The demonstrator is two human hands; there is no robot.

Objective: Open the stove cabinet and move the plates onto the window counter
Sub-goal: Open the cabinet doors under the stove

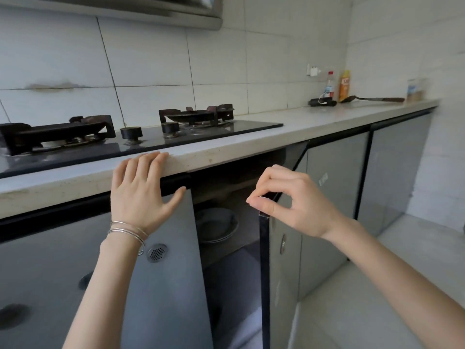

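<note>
Head view: my left hand (pixel 141 187) lies flat, fingers spread on the counter (pixel 226 152) front edge. My right hand (pixel 289 200) pinches the open cabinet door (pixel 284 285) at its top corner. Inside, the plates (pixel 216 225) sit stacked below that edge, between my hands, and the left is free.

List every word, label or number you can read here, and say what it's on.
No text here is legible.
Yellow bottle on the counter: label print, too blurred to read.
Red-capped clear bottle: label, too small to read.
Jar at the counter's far end: blue label, blurred.
Closed cabinet door right of the open cabinet door: small sticker, unreadable.
</note>
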